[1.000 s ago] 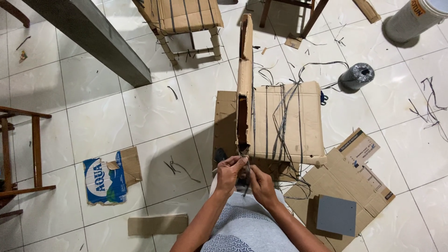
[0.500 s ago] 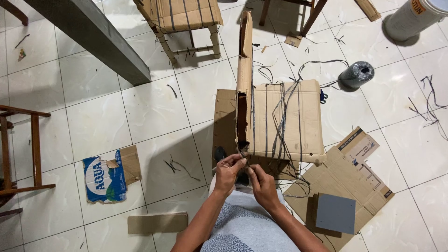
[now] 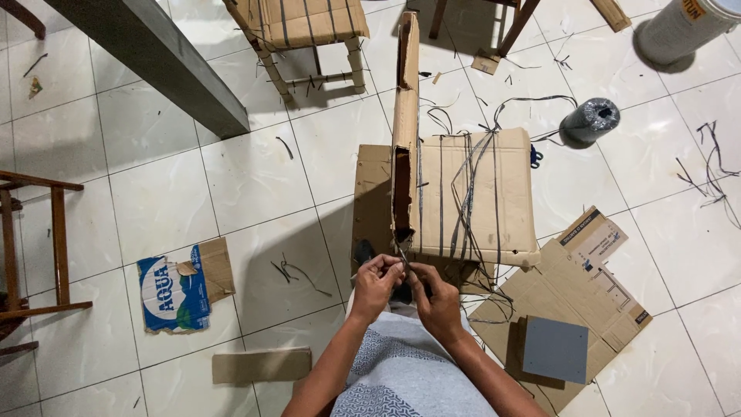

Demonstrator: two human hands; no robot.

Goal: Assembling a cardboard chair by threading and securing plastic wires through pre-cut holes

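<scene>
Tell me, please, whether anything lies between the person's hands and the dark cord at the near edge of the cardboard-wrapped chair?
Nothing visible does. The left hand and right hand already meet on the dark cord where it hangs below the cardboard-wrapped chair.

Bright even indoor light, soft shadows on pale floor tiles point(image 3: 231, 177), sharp focus, slight wide-angle edge bending

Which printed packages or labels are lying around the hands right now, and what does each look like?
Torn blue-and-white printed cardboard piece: on the tiles, left of the hands; ragged, brown edges.
Flattened brown cardboard box with a white printed label: floor, right of the hands; small grey square board on it.
White cylindrical container with an orange label patch: top right corner.
</scene>
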